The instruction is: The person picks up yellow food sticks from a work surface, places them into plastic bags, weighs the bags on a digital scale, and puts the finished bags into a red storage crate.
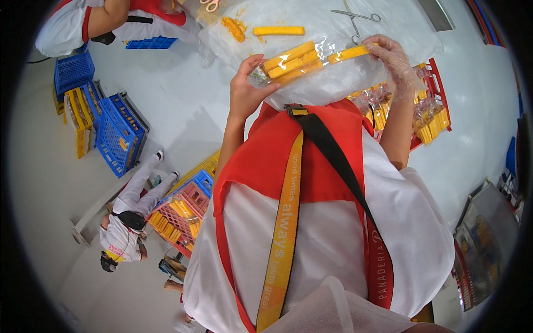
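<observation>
My bare left hand [248,89] grips the closed end of a clear plastic bag [321,51] that holds several yellow bread sticks [290,62]. In a clear plastic glove, my right hand [391,61] pinches the outer end of one more yellow stick [348,53], whose other end lies at the bag's mouth. Both hands are above a table covered in clear plastic sheeting [327,89]. Beyond the bag, a single loose stick [278,30] lies on the sheeting, beside a crumbled yellow piece [234,29].
Metal scissors [355,19] and pink-handled scissors [211,4] lie on the table. A red crate [438,83] of bagged sticks stands by my right forearm. Blue crates [119,133] are stacked at left, near a co-worker [125,222]. Another person [111,22] stands at far left.
</observation>
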